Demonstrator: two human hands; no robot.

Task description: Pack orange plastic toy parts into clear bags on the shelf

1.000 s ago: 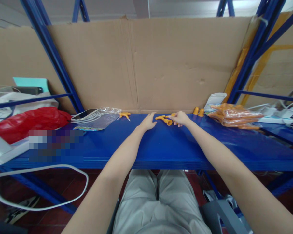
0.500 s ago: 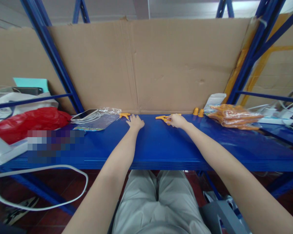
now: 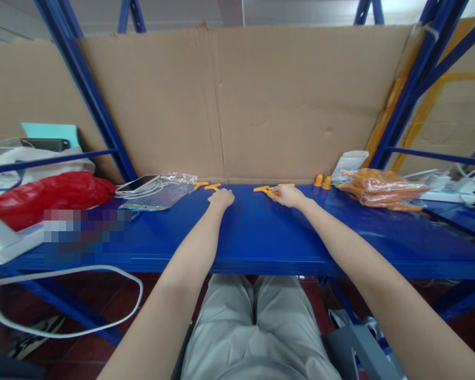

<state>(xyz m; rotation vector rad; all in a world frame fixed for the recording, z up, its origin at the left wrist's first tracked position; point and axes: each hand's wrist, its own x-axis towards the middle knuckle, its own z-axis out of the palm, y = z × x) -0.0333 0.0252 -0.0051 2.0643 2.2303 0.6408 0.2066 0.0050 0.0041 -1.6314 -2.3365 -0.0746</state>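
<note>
My left hand (image 3: 221,198) is closed near the back of the blue shelf (image 3: 257,232), its fingertips mostly hidden. An orange branched plastic piece (image 3: 212,187) sticks out from it to the upper left, apparently in its grip. Just left of that piece lies a similar orange piece (image 3: 200,184) beside the clear plastic bag. My right hand (image 3: 291,196) is closed on an orange Y-shaped plastic piece (image 3: 263,189), which points left. Behind the right hand's knuckles shows another bit of orange plastic (image 3: 286,184); I cannot tell whether it is separate.
Two orange cone-shaped caps (image 3: 326,182) stand at the back right, beside a clear bag of orange pieces (image 3: 376,187). On the left are a clear plastic bag (image 3: 170,195), a phone (image 3: 144,183) with a white cable, and a red plastic bag (image 3: 59,192). Cardboard (image 3: 281,105) walls the back.
My left hand's spread fingers have closed, and a second orange piece now shows at its fingertips. My right hand has stayed almost still with its orange piece.
</note>
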